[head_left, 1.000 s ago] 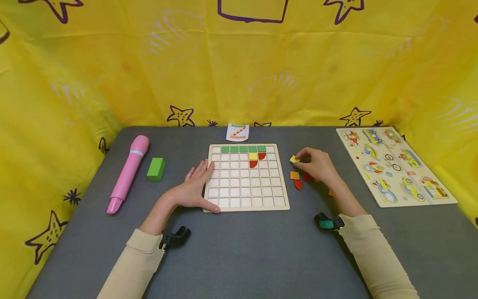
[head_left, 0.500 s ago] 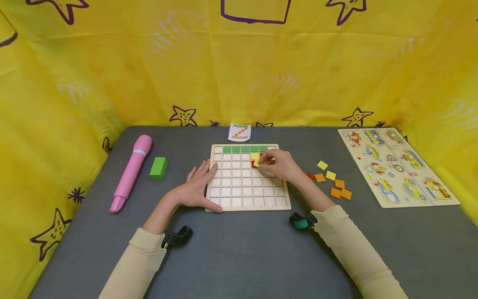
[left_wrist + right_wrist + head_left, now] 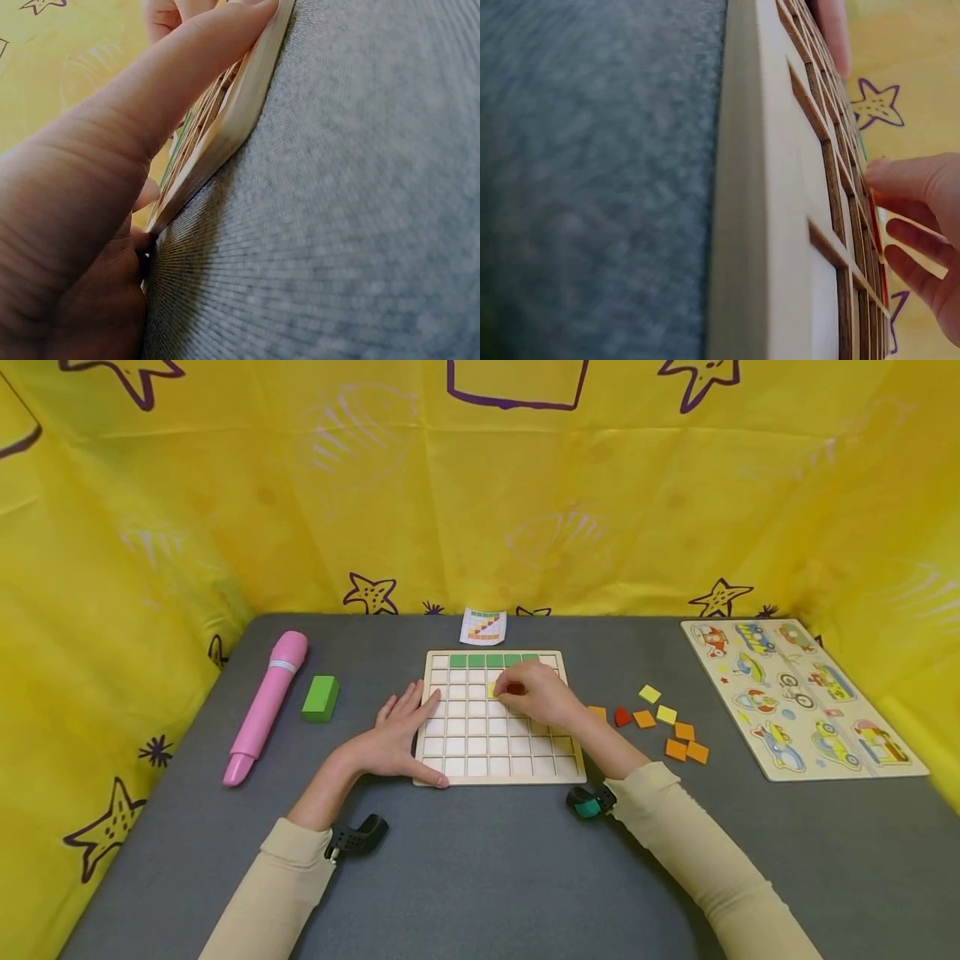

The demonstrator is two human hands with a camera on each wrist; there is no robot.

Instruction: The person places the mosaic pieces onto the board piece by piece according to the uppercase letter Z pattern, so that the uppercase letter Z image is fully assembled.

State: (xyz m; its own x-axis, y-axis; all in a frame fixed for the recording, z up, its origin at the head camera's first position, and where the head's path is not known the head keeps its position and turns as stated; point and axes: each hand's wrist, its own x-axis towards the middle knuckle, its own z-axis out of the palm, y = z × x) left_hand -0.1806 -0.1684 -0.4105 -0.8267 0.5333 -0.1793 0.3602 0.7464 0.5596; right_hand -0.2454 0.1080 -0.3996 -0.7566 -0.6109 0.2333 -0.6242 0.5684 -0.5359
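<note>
A wooden grid board (image 3: 477,747) lies flat on the dark table, with a row of green square tiles (image 3: 476,661) along its top row. My left hand (image 3: 386,743) rests against the board's left side, fingers spread and thumb over the front corner; the left wrist view shows that thumb (image 3: 202,56) on the frame. Over the upper middle cells, my right hand (image 3: 543,695) pinches a yellow square tile (image 3: 492,691) between thumb and fingertips. A red quarter-round piece (image 3: 516,689) shows partly under that hand, which hides the cells around it. In the right wrist view the fingertips are at the grid surface.
Loose orange tiles (image 3: 676,749), yellow tiles (image 3: 666,715) and a red piece (image 3: 622,717) lie right of the board. A small pattern card (image 3: 483,627) is behind it. A pink microphone (image 3: 264,710) and green block (image 3: 321,698) lie left, a picture puzzle board (image 3: 802,702) far right.
My right hand has picked up a yellow tile from beside the board and carried it left to the grid, left of the lower red piece. The left hand has stayed on the board.
</note>
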